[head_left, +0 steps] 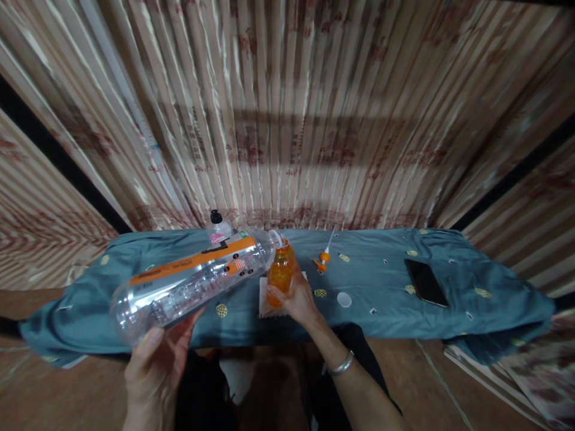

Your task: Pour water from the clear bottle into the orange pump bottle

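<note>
My left hand (157, 365) grips the lower end of a large clear plastic bottle (197, 272) with an orange and silver label. The bottle is tilted, its neck up to the right, and its mouth meets the mouth of a small orange see-through bottle (280, 272). Around that orange bottle, my right hand (296, 296) is closed, holding it upright over a folded pale cloth (266, 302). Whether liquid is flowing between the two mouths I cannot make out. Right of them lies an orange pump top (322, 260) with a clear tube.
A small clear bottle with a black cap (218, 230) stands behind the large bottle. A white round lid (344, 299) and a black phone (426, 281) lie on the teal cloth-covered table (381, 311). A pleated patterned curtain (287, 120) hangs right behind the table.
</note>
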### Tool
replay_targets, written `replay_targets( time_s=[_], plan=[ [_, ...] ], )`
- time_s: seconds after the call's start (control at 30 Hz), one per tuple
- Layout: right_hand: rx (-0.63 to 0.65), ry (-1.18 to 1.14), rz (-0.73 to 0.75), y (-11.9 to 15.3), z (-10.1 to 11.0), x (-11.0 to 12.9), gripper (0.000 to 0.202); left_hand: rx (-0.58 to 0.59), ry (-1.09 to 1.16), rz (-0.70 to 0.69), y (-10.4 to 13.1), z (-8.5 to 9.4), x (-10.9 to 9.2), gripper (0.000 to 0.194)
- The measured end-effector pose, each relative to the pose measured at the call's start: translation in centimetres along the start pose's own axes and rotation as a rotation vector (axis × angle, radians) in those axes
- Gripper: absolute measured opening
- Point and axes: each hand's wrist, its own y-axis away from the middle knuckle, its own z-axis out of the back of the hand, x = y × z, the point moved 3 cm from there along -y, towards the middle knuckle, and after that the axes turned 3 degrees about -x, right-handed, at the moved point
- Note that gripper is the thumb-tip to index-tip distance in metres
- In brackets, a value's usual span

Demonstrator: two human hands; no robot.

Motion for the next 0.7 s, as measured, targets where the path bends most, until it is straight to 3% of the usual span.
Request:
replay_targets(
  time_s=[0.7],
  plan=[
    [-0.035,0.056,-0.031,0.12,-0.59,-0.44,0.083,-0.034,0.012,-0.010,-0.09,-0.07,0.09,0.058]
  ],
)
